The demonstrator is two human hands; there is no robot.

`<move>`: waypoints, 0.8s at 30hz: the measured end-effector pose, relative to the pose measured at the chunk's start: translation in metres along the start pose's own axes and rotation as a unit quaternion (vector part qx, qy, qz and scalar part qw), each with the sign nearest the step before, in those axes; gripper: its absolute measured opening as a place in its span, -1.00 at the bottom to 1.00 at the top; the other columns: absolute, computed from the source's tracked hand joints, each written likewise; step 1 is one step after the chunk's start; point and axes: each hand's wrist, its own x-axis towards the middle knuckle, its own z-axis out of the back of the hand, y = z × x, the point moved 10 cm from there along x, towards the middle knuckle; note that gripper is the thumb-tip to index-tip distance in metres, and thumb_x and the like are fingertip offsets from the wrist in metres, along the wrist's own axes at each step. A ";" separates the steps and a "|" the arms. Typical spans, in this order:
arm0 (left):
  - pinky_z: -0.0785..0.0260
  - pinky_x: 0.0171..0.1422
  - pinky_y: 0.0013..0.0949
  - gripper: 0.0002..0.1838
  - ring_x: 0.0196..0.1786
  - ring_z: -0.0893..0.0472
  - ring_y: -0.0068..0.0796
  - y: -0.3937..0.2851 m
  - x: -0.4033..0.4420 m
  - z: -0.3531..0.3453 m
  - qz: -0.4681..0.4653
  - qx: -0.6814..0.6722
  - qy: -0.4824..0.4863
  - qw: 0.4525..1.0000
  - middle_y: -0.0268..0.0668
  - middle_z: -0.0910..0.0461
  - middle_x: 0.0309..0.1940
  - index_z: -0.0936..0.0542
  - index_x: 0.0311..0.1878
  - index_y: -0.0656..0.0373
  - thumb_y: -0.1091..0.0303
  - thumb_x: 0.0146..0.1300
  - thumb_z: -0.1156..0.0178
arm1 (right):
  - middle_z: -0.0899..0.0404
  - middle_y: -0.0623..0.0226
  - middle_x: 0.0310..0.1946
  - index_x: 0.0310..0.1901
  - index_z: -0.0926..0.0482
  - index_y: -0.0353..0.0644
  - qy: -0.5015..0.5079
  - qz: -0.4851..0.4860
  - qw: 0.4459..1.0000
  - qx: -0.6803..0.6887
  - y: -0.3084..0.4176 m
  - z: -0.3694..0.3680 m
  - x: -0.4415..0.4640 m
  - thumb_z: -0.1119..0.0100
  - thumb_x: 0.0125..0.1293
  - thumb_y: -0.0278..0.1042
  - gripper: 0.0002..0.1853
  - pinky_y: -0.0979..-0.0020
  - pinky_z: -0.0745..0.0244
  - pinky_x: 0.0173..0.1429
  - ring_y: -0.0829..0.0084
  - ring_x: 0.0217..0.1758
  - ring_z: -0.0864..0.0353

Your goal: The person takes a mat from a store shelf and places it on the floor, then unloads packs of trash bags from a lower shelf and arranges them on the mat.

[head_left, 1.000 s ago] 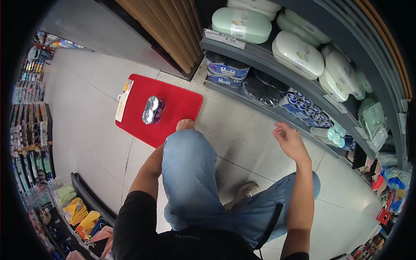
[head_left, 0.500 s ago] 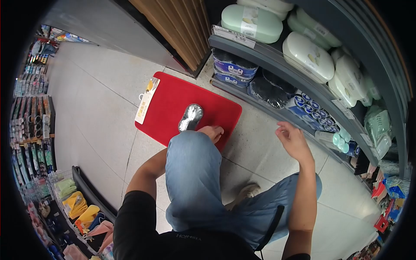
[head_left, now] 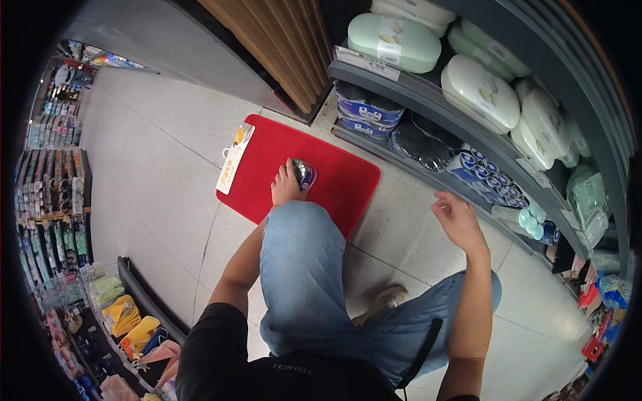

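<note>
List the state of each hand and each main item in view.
Left hand: touching the packet; grip unclear.
Right hand: empty, fingers loosely curled.
Packet: on the mat, partly covered by fingers.
Red mat: flat on the floor, tag attached.
Mint-green box: closed, shelved.
White box: closed, shelved.

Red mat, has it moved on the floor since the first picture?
Yes, judged against the slatted panel, the red mat has shifted to the right in the view, reaching farther along the lower shelf.
</note>
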 end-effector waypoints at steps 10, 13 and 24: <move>-0.46 0.23 -0.02 0.12 0.16 -0.54 0.07 0.086 0.086 0.072 0.020 -0.050 -0.130 0.990 0.05 -0.48 0.14 -0.11 0.50 0.19 -0.04 -0.03 -0.52 | -0.72 0.06 -0.16 0.11 -0.58 -0.27 0.000 -0.010 0.999 0.031 -0.008 -0.003 -0.002 -0.25 0.35 -0.27 -0.63 0.22 -0.58 -0.01 0.15 -0.14 -0.73; -0.47 0.25 0.02 0.16 0.27 -0.46 0.04 0.113 0.111 0.043 0.061 0.071 -0.081 0.992 0.02 -0.33 0.29 -0.03 0.54 0.17 -0.04 0.00 -0.51 | -0.72 0.06 -0.18 0.10 -0.58 -0.27 0.002 -0.005 0.999 0.031 -0.010 -0.005 -0.004 -0.25 0.35 -0.28 -0.64 0.23 -0.58 -0.02 0.15 -0.15 -0.73; -0.16 0.48 0.29 0.09 0.57 -0.13 0.05 0.089 0.120 0.057 0.100 0.164 -0.001 0.981 0.01 -0.03 0.55 0.07 0.60 0.07 0.11 0.17 -0.43 | -0.73 0.02 -0.18 0.07 -0.59 -0.29 -0.022 0.008 0.999 0.031 -0.010 0.009 -0.006 -0.26 0.34 -0.27 -0.65 0.20 -0.58 -0.02 0.09 -0.16 -0.72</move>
